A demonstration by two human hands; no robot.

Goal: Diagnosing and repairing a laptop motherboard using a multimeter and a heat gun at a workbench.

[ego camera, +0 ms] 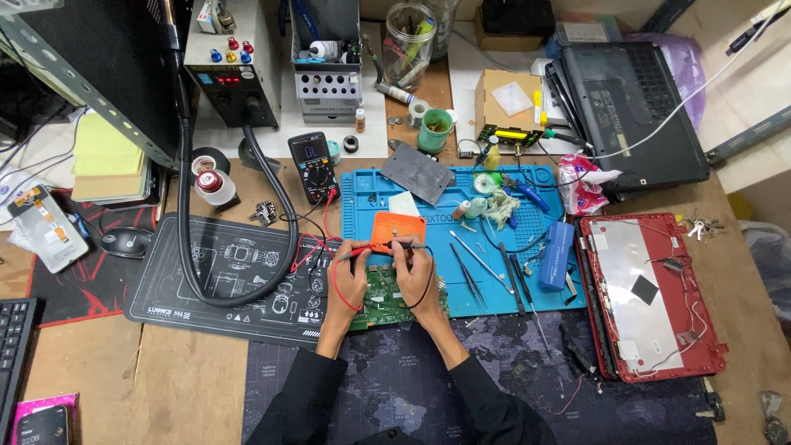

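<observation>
A green circuit board lies at the near edge of a blue work mat. My left hand grips a red test probe above the board's left part. Over the board's right part, my right hand holds a black test probe. Both probe tips meet near an orange pad just beyond the board. Red and black leads run from the probes to a black multimeter behind and to the left.
Tweezers and screwdrivers lie on the blue mat to the right. A red laptop lid rests at right, a black laptop behind it. A black hose loops over a dark mat at left. A mouse and keyboard sit far left.
</observation>
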